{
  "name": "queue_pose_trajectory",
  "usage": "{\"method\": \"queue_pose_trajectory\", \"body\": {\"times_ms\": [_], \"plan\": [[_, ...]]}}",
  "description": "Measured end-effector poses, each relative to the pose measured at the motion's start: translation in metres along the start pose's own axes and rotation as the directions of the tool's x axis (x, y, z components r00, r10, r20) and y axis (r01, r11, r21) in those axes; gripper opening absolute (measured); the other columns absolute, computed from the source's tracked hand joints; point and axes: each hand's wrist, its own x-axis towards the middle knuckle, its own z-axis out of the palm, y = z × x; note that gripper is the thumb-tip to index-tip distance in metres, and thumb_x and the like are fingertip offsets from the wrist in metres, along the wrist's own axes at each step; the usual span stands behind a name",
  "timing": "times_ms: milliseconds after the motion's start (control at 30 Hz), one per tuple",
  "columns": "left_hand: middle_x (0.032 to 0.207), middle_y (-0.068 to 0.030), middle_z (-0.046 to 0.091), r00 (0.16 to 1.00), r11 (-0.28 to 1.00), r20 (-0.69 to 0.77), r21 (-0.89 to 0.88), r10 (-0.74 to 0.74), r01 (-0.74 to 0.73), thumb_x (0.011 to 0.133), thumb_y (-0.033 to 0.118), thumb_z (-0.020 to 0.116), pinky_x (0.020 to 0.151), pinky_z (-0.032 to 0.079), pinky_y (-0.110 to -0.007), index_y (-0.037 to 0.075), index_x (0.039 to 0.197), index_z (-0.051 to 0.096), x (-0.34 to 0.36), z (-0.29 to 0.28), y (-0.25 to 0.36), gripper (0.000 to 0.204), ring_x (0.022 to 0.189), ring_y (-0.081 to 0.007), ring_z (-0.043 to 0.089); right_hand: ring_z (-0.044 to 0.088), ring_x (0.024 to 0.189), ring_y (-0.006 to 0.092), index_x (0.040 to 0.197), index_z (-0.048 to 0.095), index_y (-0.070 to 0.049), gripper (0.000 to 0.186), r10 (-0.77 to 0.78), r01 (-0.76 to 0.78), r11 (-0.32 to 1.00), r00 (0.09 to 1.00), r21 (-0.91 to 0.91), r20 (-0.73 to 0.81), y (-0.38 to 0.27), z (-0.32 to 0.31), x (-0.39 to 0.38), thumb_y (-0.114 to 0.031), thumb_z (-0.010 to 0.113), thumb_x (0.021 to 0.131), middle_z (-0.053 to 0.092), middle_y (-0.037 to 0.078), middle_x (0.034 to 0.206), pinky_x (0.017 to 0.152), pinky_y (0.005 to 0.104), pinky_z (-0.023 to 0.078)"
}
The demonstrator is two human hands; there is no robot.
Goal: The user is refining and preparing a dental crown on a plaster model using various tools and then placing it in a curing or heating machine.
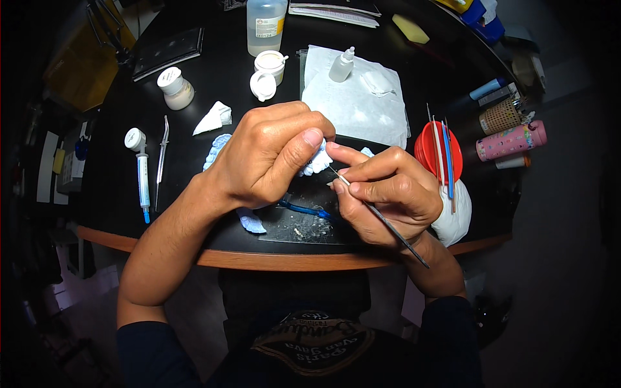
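Over the near middle of the table, my left hand is closed around a small pale blue-white piece with a scalloped edge, like a dental cast; my fingers hide much of it. My right hand pinches a thin metal hand tool like a pen. Its fine tip meets or nearly meets the cast's edge, and my right index finger reaches toward the same piece. Below the hands lies a clear plate with whitish crumbs and a blue curved strip over it. Light blue scalloped pieces show beside my left wrist.
At left are a syringe, tweezers and a jar. An opened white pot and a large bottle stand behind. A dropper bottle rests on white paper. Slim tools cross a red dish at right.
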Motion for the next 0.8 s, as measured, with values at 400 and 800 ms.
{"method": "queue_pose_trajectory", "body": {"times_ms": [400,800], "plan": [[0.077,-0.0151,0.061,0.999,0.999,-0.002,-0.001,-0.036,0.036,0.107,0.025,0.036,0.058,0.044,-0.036,-0.006,0.095,0.068,0.0001,-0.0018,0.0033,0.046,0.061,-0.0208,0.057,0.071,0.070,0.0137,0.082,0.070,0.004,0.015,0.021,-0.021,1.000,1.000,0.009,0.021,-0.0033,0.0011,0.0012,0.016,0.077,0.076,0.069,0.012,0.083,0.100,0.0474,0.061],[0.083,-0.0160,0.064,0.991,0.986,-0.014,-0.099,-0.133,0.131,0.108,0.027,0.034,0.057,0.043,-0.034,-0.005,0.097,0.066,-0.0011,0.0048,0.0086,0.047,0.061,-0.0196,0.056,0.077,0.100,0.0352,0.089,0.075,0.000,0.021,-0.074,0.076,0.990,0.997,-0.120,0.028,-0.0029,0.0036,-0.0038,0.008,0.087,0.073,0.074,0.016,0.094,0.084,0.0346,0.066]]}}
